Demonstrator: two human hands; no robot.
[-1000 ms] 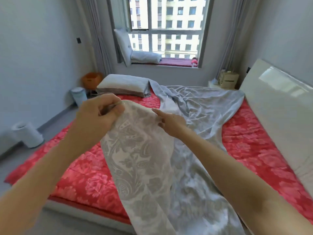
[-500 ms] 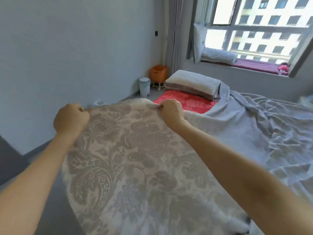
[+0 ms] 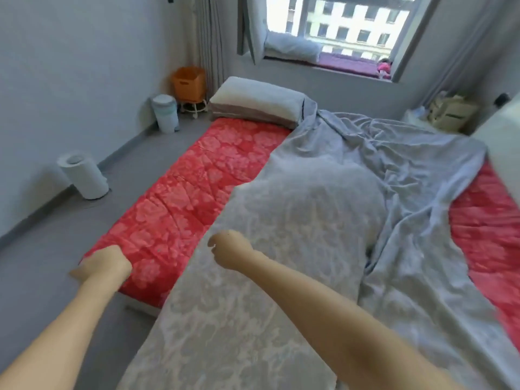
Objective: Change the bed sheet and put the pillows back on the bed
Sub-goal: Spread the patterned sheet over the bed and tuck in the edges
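A grey bed sheet [image 3: 394, 153] lies rumpled across the red floral mattress cover [image 3: 197, 187]. Its near part is turned over, showing a pale patterned side [image 3: 281, 249] that bulges up in the middle. My left hand [image 3: 104, 263] is a fist over the red near-left corner, apart from the sheet, with nothing seen in it. My right hand [image 3: 230, 253] is curled just above the patterned cloth; blur hides whether it pinches the fabric. One pillow [image 3: 256, 101] lies at the bed's far left corner. Another pillow [image 3: 292, 46] rests on the window sill.
On the grey floor [image 3: 56, 249] left of the bed stand a white cylinder [image 3: 84, 175], a small white bin [image 3: 166, 112] and an orange basket [image 3: 189, 83]. The white headboard [image 3: 506, 136] runs along the right. A box [image 3: 450, 112] sits by the far right corner.
The patterned end, held up by both hands before, has dropped onto the bed. My left hand has let go and moved left over the red cover. My view tilted down.
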